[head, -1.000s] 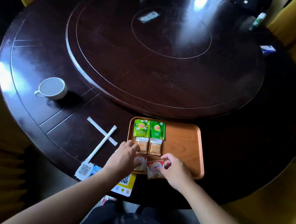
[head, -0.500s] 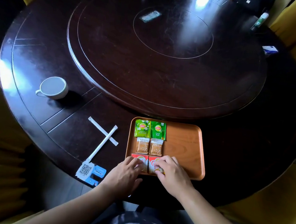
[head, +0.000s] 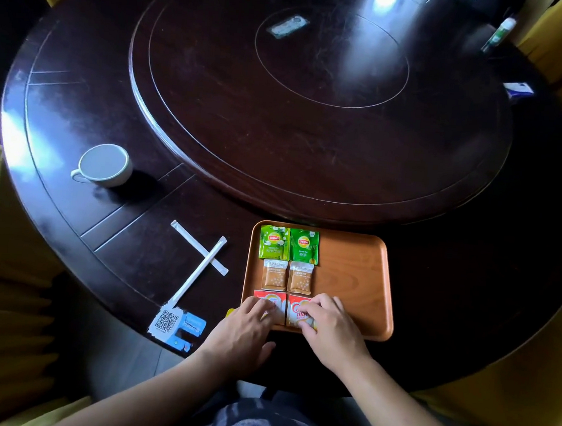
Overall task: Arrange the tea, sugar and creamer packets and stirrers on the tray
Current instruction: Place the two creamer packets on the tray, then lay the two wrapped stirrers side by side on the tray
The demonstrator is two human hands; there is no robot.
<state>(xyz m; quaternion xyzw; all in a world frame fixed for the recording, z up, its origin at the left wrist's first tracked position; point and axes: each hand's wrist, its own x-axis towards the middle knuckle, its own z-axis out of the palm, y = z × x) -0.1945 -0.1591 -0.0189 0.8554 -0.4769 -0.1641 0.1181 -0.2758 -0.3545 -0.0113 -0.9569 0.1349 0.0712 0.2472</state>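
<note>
An orange wooden tray [head: 351,284] lies at the table's near edge. In its left half sit two green tea packets [head: 289,244], then two brown sugar packets [head: 287,276], then two red creamer packets [head: 294,305] at the front. My left hand [head: 245,330] rests its fingertips flat on the left creamer packet. My right hand [head: 330,326] presses fingers on the right creamer packet. Two white paper-wrapped stirrers [head: 200,260] lie crossed on the table left of the tray.
A white cup [head: 105,164] stands at the left. A QR-code card with a blue tag [head: 175,325] sits at the table edge below the stirrers. The raised turntable [head: 314,98] fills the table's middle. Yellow chairs surround the table.
Both hands have drawn back toward me and set the two creamer packets flat in the tray's front row; the yellow card near the edge is now mostly hidden under my left hand.
</note>
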